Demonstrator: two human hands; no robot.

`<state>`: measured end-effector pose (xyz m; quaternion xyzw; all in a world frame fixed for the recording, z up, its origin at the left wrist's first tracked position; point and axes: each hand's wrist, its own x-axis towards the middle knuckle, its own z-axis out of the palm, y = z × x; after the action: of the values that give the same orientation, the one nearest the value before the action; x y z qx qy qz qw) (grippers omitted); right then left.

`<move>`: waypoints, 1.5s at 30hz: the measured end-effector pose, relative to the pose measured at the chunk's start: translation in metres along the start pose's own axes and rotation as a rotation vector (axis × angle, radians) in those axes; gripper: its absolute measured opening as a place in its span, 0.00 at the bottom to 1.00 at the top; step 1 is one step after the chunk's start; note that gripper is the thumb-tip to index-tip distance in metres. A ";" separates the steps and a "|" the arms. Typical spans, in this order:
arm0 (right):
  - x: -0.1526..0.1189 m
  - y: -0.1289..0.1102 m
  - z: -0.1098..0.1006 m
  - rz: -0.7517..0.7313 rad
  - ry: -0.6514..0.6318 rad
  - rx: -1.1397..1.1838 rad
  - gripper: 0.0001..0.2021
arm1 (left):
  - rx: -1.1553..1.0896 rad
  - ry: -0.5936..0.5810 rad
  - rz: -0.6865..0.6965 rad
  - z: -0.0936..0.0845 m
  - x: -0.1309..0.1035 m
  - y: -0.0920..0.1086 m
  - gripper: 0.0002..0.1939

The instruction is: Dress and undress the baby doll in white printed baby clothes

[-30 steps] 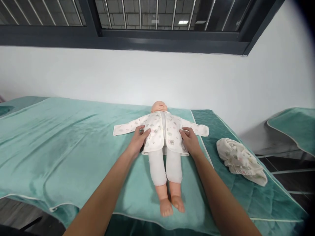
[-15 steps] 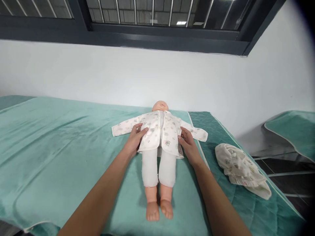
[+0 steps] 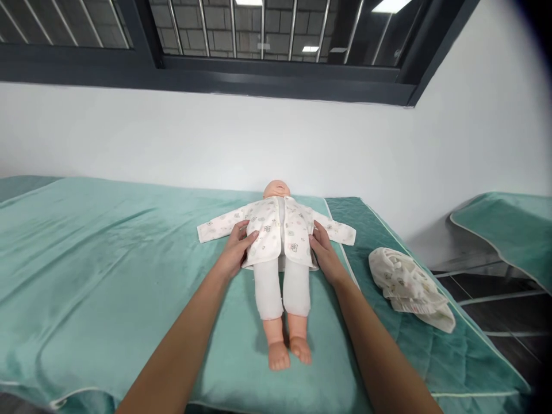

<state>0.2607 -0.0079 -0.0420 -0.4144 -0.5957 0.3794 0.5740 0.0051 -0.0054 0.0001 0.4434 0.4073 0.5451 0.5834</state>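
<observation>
A baby doll (image 3: 282,287) lies on its back on the green bed cover, head toward the wall and bare feet toward me. It wears a white printed jacket (image 3: 265,230), whose front hangs open down the middle with the sleeves spread to both sides. My left hand (image 3: 236,247) grips the doll's side at the waist through the jacket, thumb on top. On the opposite side my right hand (image 3: 324,248) holds the waist the same way. The fingertips under the doll are partly hidden.
Right of the doll, a crumpled white printed cloth (image 3: 407,287) rests on a darker green quilted pad (image 3: 431,351). The green cover (image 3: 107,276) spreads left. A white wall (image 3: 194,141) and barred window stand behind. Another green-covered surface (image 3: 509,230) is at far right.
The doll's legs and feet have swung a little to the right, with both hands staying at its sides. The camera view has shifted slightly.
</observation>
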 end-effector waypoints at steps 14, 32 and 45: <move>-0.046 -0.035 0.009 -0.272 0.198 -0.459 0.13 | 0.686 0.184 0.551 -0.005 -0.024 -0.008 0.18; -0.051 -0.033 0.013 -0.164 0.251 -0.458 0.10 | 0.111 0.236 0.368 -0.016 -0.024 -0.012 0.11; -0.061 -0.022 -0.018 0.094 0.708 -0.064 0.20 | -0.137 0.694 0.419 -0.037 -0.032 -0.020 0.13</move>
<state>0.2770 -0.0728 -0.0433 -0.5650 -0.3519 0.2194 0.7133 -0.0271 -0.0346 -0.0293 0.2667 0.4436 0.7950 0.3162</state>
